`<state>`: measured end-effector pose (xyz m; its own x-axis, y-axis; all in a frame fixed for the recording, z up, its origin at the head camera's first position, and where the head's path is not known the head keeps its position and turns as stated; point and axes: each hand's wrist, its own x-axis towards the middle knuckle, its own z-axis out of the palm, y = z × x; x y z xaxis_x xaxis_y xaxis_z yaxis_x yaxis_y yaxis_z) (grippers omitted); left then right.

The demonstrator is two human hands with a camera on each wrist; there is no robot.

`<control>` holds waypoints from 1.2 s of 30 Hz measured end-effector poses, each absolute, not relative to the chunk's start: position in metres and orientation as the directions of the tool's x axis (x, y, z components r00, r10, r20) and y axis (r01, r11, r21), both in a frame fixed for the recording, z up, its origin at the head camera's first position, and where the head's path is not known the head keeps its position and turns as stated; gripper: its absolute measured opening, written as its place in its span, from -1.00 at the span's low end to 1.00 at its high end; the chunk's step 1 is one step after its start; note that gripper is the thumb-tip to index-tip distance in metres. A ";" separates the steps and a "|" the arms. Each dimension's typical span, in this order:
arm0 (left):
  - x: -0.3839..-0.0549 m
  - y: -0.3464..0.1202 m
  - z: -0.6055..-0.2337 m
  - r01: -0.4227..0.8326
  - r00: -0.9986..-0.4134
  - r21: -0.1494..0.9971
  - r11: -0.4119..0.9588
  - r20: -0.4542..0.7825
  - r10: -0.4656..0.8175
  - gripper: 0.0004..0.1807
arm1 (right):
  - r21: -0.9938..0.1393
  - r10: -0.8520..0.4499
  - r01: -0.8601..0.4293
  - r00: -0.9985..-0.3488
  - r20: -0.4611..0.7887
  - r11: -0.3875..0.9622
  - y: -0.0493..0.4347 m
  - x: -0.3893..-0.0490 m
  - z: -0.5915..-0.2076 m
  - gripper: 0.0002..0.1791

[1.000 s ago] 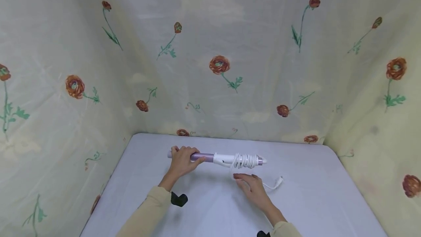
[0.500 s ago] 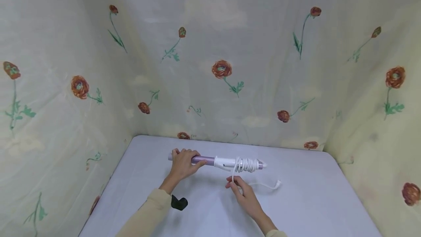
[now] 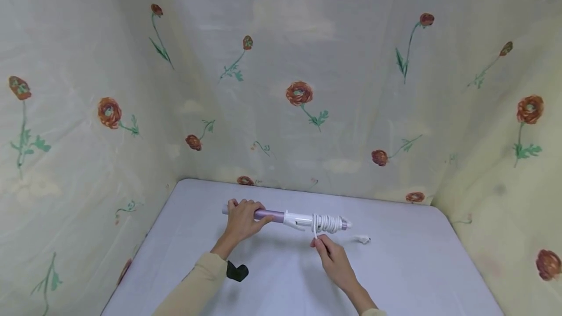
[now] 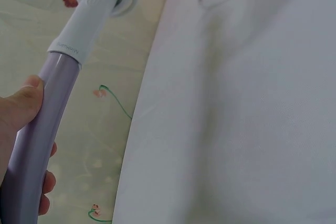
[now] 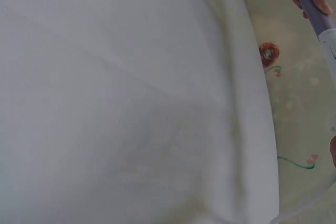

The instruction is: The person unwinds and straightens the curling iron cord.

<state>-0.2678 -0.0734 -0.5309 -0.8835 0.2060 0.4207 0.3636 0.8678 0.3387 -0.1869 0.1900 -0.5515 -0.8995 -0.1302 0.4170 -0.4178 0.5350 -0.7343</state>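
1. Flowery cloth backdrop (image 3: 281, 152) on three sides, pale table (image 3: 285, 277) underneath. Decent contrast, except I'm working white on white.
2. Wand-style tool (image 3: 290, 218), purple and white, lies crosswise in front of me over the far part of the table. Looks held up rather than resting.
3. Left hand (image 3: 243, 219) is wrapped round the purple handle (image 4: 46, 119), thumb on one side, fingertips showing past the other.
4. Right hand (image 3: 337, 261) is pinching the white cord (image 3: 315, 231) just below the coil (image 3: 327, 224). Right wrist cam barely catches those fingers, so can't tell exactly which ones share the pinch.
5. Coil sits round the tool toward its right end, well apart from my left hand. Plug (image 3: 362, 239) is off to the right, seemingly on the table.
6. Reads to me as cord wrapping, so some tips: left hand is your anchor, don't let the tool roll. Pinch near the coil, pull lightly and evenly, and lay each turn beside its neighbor, not on top. Too tight might strain the cord, too slack and I'd expect it to slip.
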 end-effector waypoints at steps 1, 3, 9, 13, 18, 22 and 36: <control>-0.267 -0.073 -0.531 0.365 -0.882 0.345 0.865 0.425 0.203 -0.49 | -0.722 -0.133 -0.435 -0.890 0.437 0.538 0.193 -0.187 -0.551 -0.80; -0.267 -0.071 -0.532 0.365 -0.881 0.351 0.862 0.430 0.198 -0.49 | -0.694 -0.141 -0.463 -0.872 0.469 0.552 0.197 -0.187 -0.548 -0.81; -0.266 -0.070 -0.531 0.380 -0.876 0.348 0.857 0.432 0.213 -0.50 | -0.610 -0.152 -0.504 -0.831 0.535 0.612 0.208 -0.189 -0.538 -0.82; -0.265 -0.070 -0.530 0.384 -0.876 0.347 0.856 0.431 0.218 -0.50 | -0.540 -0.166 -0.509 -0.812 0.560 0.670 0.216 -0.195 -0.526 -0.84; -0.264 -0.070 -0.529 0.376 -0.883 0.354 0.856 0.419 0.214 -0.50 | -0.420 -0.211 -0.515 -0.784 0.584 0.747 0.227 -0.204 -0.510 -0.91; -0.262 -0.071 -0.528 0.382 -0.883 0.359 0.852 0.413 0.222 -0.51 | -0.351 -0.249 -0.523 -0.767 0.592 0.776 0.236 -0.212 -0.502 -0.96; -0.260 -0.076 -0.532 0.415 -0.894 0.406 0.814 0.350 0.280 -0.54 | -0.488 -0.300 -0.500 -0.850 0.433 0.715 0.258 -0.245 -0.499 -0.88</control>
<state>-0.2603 -0.0761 -0.5322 -0.8938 0.2804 0.3501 0.4146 0.8144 0.4061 -0.2446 0.2583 -0.4990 -0.8503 -0.2998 0.4325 -0.5004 0.7150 -0.4882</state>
